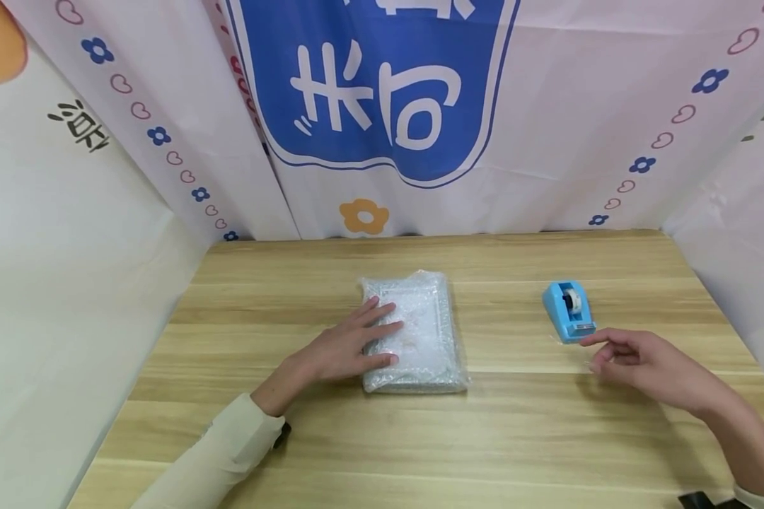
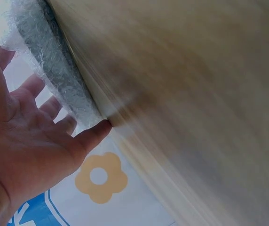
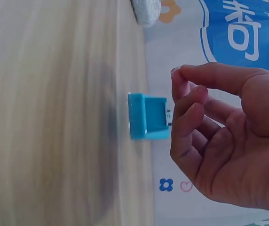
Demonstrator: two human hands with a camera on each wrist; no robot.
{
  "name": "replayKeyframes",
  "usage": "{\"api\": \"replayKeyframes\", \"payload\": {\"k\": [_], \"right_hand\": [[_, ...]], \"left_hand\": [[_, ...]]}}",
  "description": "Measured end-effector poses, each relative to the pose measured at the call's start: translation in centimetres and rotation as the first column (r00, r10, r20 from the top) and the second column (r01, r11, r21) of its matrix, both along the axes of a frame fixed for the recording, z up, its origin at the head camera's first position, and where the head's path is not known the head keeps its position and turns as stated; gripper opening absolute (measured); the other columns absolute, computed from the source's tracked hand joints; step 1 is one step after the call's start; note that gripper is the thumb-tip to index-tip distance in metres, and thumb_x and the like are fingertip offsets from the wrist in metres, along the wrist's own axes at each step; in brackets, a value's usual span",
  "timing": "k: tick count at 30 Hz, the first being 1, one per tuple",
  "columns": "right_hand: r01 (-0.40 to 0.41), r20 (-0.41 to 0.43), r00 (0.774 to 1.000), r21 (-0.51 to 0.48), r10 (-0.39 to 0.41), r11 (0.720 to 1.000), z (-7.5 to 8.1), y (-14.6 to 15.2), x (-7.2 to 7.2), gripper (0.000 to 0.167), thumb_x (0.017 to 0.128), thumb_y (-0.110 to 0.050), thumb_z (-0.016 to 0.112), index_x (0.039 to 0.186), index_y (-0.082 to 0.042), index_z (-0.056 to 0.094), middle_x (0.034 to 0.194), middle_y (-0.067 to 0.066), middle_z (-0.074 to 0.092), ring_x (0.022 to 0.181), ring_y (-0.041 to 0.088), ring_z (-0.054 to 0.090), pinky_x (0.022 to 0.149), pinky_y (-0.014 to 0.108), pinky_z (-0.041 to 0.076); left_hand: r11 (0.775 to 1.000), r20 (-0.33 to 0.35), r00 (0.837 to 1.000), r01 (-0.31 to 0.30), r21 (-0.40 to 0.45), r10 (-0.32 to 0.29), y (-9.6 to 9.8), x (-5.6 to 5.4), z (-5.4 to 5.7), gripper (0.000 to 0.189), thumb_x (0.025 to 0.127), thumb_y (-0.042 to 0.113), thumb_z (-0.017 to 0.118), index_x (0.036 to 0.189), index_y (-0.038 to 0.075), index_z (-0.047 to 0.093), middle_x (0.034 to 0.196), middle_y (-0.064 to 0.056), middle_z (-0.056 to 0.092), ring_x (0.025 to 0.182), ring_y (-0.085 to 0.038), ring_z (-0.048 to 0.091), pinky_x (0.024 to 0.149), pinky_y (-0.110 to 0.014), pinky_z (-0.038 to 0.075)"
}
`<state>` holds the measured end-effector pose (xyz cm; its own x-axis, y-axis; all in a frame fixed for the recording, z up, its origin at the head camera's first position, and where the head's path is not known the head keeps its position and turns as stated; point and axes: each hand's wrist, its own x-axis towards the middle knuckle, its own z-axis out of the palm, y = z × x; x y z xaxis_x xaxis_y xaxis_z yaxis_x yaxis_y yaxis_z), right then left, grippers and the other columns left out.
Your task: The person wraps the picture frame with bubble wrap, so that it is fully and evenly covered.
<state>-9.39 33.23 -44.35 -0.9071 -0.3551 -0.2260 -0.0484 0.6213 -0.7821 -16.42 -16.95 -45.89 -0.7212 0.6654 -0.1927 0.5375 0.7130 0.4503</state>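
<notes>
A flat rectangular package in bubble wrap (image 1: 423, 336) lies on the wooden table. My left hand (image 1: 346, 348) rests on its left side with the fingers spread, and the left wrist view shows the wrapped edge (image 2: 54, 61) beside those fingers. To the right stands a blue tape dispenser (image 1: 555, 307) with a white-cored roll (image 1: 573, 302) in it. Just in front of its cutter is my right hand (image 1: 652, 367), raised off the table. Its thumb and a fingertip meet in the right wrist view, pinching what looks like a small piece of clear tape (image 1: 589, 365), barely visible.
The wooden tabletop (image 1: 516, 438) runs back to a white cloth backdrop (image 1: 547, 162) with a blue printed panel. White walls (image 1: 57, 297) close in the left and right sides.
</notes>
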Motion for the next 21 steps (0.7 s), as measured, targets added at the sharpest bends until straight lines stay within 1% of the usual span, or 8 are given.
{"api": "replayKeyframes", "payload": {"k": [3, 6, 7, 10, 14, 16, 18, 21], "right_hand": [[0.007, -0.002, 1.000, -0.001, -0.007, 1.000, 0.6, -1.0, -0.3, 0.035, 0.108, -0.018, 0.066, 0.139, -0.002, 0.064, 0.107, 0.010, 0.070, 0.091, 0.010, 0.071, 0.076, 0.025, 0.060], [0.023, 0.011, 1.000, -0.019, -0.023, 1.000, 1.1, -1.8, -0.7, 0.035, 0.108, -0.019, 0.066, 0.139, -0.002, 0.064, 0.108, 0.011, 0.071, 0.089, 0.011, 0.070, 0.072, 0.028, 0.060], [0.029, 0.019, 0.999, -0.026, -0.028, 0.999, 1.2, -2.0, -0.9, 0.036, 0.108, -0.018, 0.066, 0.141, -0.001, 0.062, 0.109, 0.011, 0.071, 0.089, 0.011, 0.070, 0.071, 0.028, 0.059], [0.051, 0.045, 0.998, -0.055, -0.049, 0.997, 1.3, -2.4, -1.3, 0.040, 0.109, -0.020, 0.065, 0.144, -0.001, 0.057, 0.109, 0.013, 0.072, 0.084, 0.015, 0.069, 0.066, 0.030, 0.057], [0.072, 0.049, 0.996, -0.096, -0.068, 0.993, 0.8, -2.7, -1.8, 0.044, 0.110, -0.021, 0.064, 0.147, -0.001, 0.054, 0.108, 0.013, 0.073, 0.077, 0.021, 0.065, 0.062, 0.031, 0.054], [0.077, 0.061, 0.996, -0.133, -0.070, 0.988, 0.3, -2.9, -2.1, 0.045, 0.110, -0.021, 0.063, 0.149, -0.001, 0.052, 0.106, 0.012, 0.072, 0.074, 0.021, 0.062, 0.061, 0.030, 0.052], [0.076, 0.099, 0.993, -0.185, -0.058, 0.980, -0.2, -3.2, -2.5, 0.047, 0.112, -0.020, 0.061, 0.152, 0.000, 0.048, 0.106, 0.011, 0.071, 0.073, 0.020, 0.060, 0.061, 0.030, 0.051], [0.049, 0.163, 0.987, -0.251, -0.007, 0.967, -0.8, -3.8, -3.2, 0.048, 0.113, -0.020, 0.056, 0.154, 0.001, 0.041, 0.104, 0.011, 0.070, 0.074, 0.017, 0.058, 0.060, 0.029, 0.049]], "left_hand": [[1.000, -0.005, 1.000, 0.000, -0.006, 0.000, -0.1, 0.0, -0.1, 0.069, 0.108, 0.060, 0.055, 0.166, 0.027, 0.042, 0.182, 0.002, 0.017, 0.171, -0.027, 0.000, 0.129, -0.065, 0.031], [1.000, -0.009, 1.000, 0.001, -0.007, -0.001, -0.1, 0.0, -0.2, 0.068, 0.108, 0.059, 0.056, 0.167, 0.027, 0.042, 0.182, 0.002, 0.016, 0.171, -0.027, -0.001, 0.130, -0.064, 0.031], [1.000, -0.009, 1.000, -0.001, -0.010, 0.001, -0.1, 0.0, -0.2, 0.068, 0.108, 0.059, 0.055, 0.167, 0.028, 0.041, 0.182, 0.002, 0.016, 0.171, -0.026, -0.001, 0.130, -0.065, 0.031], [1.000, -0.006, 1.000, -0.002, -0.010, 0.002, -0.1, 0.0, -0.1, 0.068, 0.108, 0.060, 0.056, 0.167, 0.028, 0.041, 0.182, 0.002, 0.016, 0.171, -0.026, -0.001, 0.129, -0.065, 0.031], [1.000, 0.000, 1.000, -0.004, -0.006, 0.004, 0.0, 0.1, 0.1, 0.068, 0.107, 0.059, 0.056, 0.166, 0.028, 0.042, 0.182, 0.002, 0.017, 0.171, -0.027, -0.001, 0.130, -0.064, 0.030], [1.000, 0.002, 1.000, -0.003, 0.002, 0.003, 0.1, 0.1, 0.2, 0.068, 0.107, 0.058, 0.057, 0.166, 0.027, 0.042, 0.182, 0.001, 0.018, 0.171, -0.028, -0.001, 0.131, -0.064, 0.029], [1.000, 0.003, 1.000, -0.005, 0.005, 0.005, 0.1, 0.2, 0.3, 0.068, 0.107, 0.058, 0.057, 0.166, 0.026, 0.043, 0.182, 0.000, 0.018, 0.171, -0.029, 0.000, 0.131, -0.064, 0.029], [1.000, 0.006, 1.000, -0.006, 0.011, 0.006, 0.1, 0.2, 0.3, 0.068, 0.107, 0.058, 0.057, 0.166, 0.026, 0.044, 0.182, 0.000, 0.019, 0.171, -0.029, 0.000, 0.131, -0.064, 0.028]]}}
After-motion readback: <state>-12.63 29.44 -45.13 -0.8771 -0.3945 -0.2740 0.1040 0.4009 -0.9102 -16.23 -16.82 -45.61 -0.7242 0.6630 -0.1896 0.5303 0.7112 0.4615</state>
